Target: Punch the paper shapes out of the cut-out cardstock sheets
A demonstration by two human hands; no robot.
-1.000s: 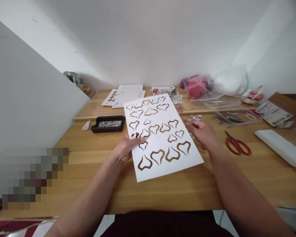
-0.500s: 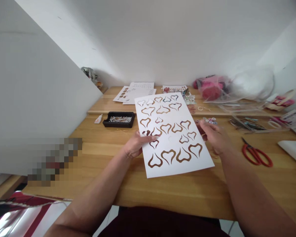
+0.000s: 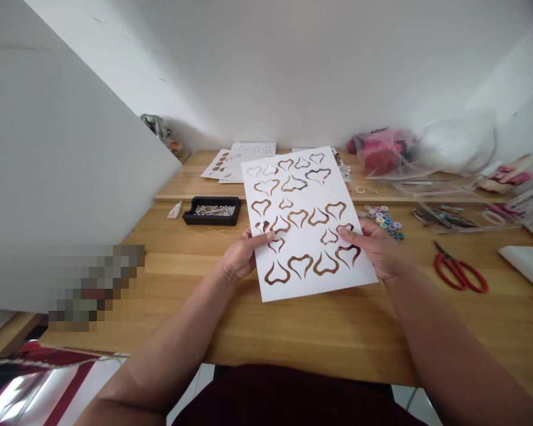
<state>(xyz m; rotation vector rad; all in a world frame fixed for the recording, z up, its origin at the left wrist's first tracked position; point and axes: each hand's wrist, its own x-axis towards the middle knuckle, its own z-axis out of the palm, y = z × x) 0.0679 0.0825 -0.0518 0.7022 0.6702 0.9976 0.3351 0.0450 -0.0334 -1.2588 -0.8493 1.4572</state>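
A white sheet with heart-like outline cut-outs (image 3: 293,236) is held up above the wooden table, tilted toward me. Brown wood and some darker tones show through the openings. My left hand (image 3: 244,253) pinches its left edge, thumb on top and fingers behind. On the opposite edge my right hand (image 3: 379,248) grips the sheet in the same way, its thumb lying over a cut-out. The fingers of both hands are mostly hidden under the sheet.
Left of the sheet lie a black tray of beads (image 3: 211,212) and a small white bottle (image 3: 175,210). Several thread spools (image 3: 384,222), red-handled scissors (image 3: 459,269) and a clear plastic box (image 3: 466,216) lie to the right. Printed papers (image 3: 224,165) and plastic bags (image 3: 453,145) rest on the raised shelf.
My right hand has moved from beside the sheet's right edge to a grip on it. The sheet has risen slightly, and more of the spools now shows.
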